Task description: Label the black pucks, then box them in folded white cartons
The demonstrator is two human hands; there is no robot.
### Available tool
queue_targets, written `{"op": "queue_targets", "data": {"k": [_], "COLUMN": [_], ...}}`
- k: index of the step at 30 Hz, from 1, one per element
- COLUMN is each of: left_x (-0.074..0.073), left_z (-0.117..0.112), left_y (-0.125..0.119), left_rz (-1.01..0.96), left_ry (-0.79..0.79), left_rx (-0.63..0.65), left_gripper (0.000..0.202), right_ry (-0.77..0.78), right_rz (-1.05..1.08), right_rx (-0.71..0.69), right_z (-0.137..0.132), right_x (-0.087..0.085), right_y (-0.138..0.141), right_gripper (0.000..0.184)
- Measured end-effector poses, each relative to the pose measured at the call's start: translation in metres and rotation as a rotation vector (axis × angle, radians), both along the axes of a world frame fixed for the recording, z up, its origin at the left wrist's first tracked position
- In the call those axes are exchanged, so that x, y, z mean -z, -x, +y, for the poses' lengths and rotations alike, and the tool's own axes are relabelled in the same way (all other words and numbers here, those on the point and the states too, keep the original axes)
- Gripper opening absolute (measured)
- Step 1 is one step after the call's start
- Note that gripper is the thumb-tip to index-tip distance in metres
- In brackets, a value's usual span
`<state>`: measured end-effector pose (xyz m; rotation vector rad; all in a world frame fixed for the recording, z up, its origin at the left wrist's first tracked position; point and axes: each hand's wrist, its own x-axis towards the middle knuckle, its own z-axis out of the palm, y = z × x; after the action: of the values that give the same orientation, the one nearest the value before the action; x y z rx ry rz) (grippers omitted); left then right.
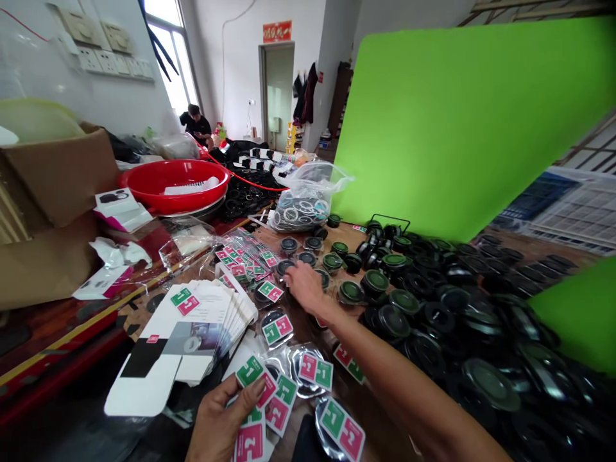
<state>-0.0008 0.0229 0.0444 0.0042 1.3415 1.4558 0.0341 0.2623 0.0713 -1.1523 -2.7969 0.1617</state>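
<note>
Several green and pink wipe packets (254,380), marked 1 and 2, are pinched between the thumb and fingers of my left hand (226,414) at the bottom. Farther forward, my right hand (305,287) reaches down with bent fingers beside a round black lens (285,267) in clear wrap; whatever is under its fingertips is hidden. Between the hands, wrapped round lenses lie with packet pairs on top, such as one packet pair (278,330) and another packet pair (316,372). Left of them is a fanned stack of flat printed boxes (192,333) with a packet pair on it.
Many black lens rings (433,314) are heaped on the right before a green board (447,128). A clear bag of rings (303,208) stands at the back, near a red basin (176,186). A cardboard box (58,186) is at left. Another person (196,125) sits far back.
</note>
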Motion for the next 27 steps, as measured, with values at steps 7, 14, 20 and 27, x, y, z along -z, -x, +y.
{"op": "queue_targets", "data": {"k": [7, 14, 20, 27], "left_x": [-0.01, -0.012, -0.015, -0.034], "left_z": [0.01, 0.02, 0.028, 0.028], "left_y": [-0.01, -0.008, -0.009, 0.0], "left_rz": [0.01, 0.183, 0.151, -0.029], "left_ry": [-0.046, -0.093, -0.075, -0.228], "left_rx": [-0.022, 0.018, -0.011, -0.036], "left_gripper": [0.041, 0.036, 0.036, 0.062], "right_ry": [-0.014, 0.202, 0.465, 0.313], "right_rz": [-0.123, 0.175, 0.479, 0.373], "right_rx": [-0.131, -0.262, 0.03, 0.173], "right_z": [-0.006, -0.073, -0.039, 0.059], "right_x": [0.004, -0.025, -0.019, -0.006], "right_y": [-0.044, -0.064, -0.04, 0.019], "right_gripper": [0.022, 0.027, 0.024, 0.022]}}
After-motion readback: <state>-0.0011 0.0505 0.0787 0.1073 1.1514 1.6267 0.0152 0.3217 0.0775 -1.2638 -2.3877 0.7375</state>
